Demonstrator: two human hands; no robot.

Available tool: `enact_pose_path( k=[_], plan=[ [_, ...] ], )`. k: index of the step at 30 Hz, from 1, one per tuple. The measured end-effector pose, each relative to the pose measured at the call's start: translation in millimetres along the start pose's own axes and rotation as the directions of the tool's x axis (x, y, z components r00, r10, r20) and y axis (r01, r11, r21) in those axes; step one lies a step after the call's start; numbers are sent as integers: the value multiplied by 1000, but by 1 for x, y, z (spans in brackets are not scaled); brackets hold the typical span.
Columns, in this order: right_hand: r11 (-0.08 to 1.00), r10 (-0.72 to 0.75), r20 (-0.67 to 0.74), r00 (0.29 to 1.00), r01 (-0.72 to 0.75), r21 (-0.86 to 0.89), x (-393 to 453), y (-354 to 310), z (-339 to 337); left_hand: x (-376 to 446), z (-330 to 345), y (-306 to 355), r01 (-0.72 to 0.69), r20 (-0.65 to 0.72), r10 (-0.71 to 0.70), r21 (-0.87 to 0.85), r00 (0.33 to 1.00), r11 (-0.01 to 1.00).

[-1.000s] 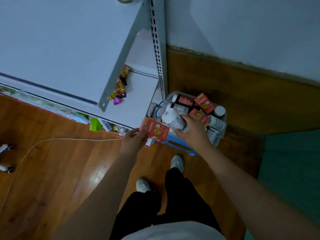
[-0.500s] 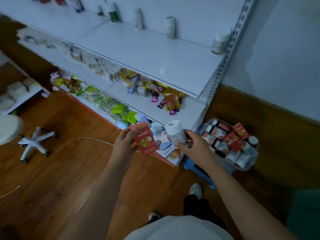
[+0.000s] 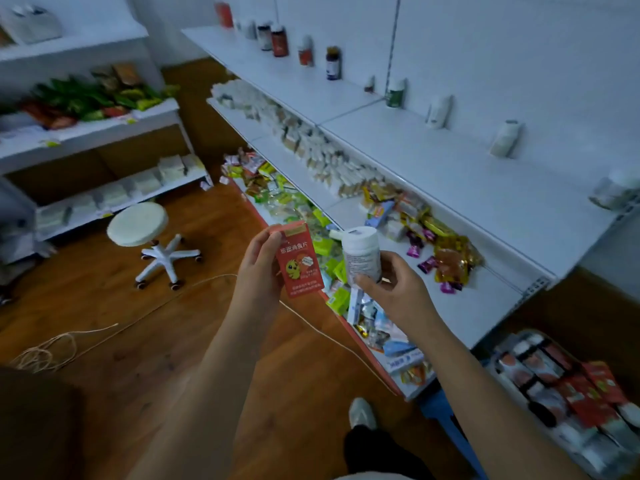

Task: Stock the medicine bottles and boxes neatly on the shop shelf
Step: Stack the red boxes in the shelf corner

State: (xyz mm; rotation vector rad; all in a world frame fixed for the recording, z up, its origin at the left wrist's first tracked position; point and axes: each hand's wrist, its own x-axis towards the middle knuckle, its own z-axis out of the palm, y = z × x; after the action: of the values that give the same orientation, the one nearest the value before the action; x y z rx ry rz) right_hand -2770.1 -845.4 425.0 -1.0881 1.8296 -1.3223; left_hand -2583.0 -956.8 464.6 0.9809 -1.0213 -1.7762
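Fingers of the left hand (image 3: 258, 263) curl round a red box (image 3: 298, 261) and hold it upright. The right hand (image 3: 394, 289) grips a white bottle (image 3: 362, 256) near its bottom, cap up. Box and bottle sit side by side, just apart.

A second ago both hands were down in the basket (image 3: 568, 386) picking these two out. Now they are lifted up in front of the shelves, and the basket lies low at 4 o'clock, full of more boxes and bottles.

So the picking part looks done, and the putting part comes next. The top shelf (image 3: 433, 161) runs from 12 o'clock to 2 o'clock. It has a thin row of bottles along the back wall and lots of bare space in front.
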Motion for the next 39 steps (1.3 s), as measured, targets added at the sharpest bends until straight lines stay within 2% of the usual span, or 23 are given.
enact_pose_path(
  k=[6,12,21,31,39],
  plan=[
    [997,-32,65,997,27,74,68,-21,39,57,-32,29,-37,-98,42,52,994,998],
    [990,-48,86,995,36,140,168,-33,75,150,-44,66,-44,-180,58,78,982,996],
    [986,-69,192,979,37,164,331,-54,143,288,-68,126,-60,-314,80,74,946,995],
    [995,-57,261,964,32,97,475,-72,234,425,-138,161,-36,-436,45,28,899,999],
    [996,-62,220,973,45,79,615,-115,325,584,-203,221,-38,-341,58,64,938,997]
  ],
)
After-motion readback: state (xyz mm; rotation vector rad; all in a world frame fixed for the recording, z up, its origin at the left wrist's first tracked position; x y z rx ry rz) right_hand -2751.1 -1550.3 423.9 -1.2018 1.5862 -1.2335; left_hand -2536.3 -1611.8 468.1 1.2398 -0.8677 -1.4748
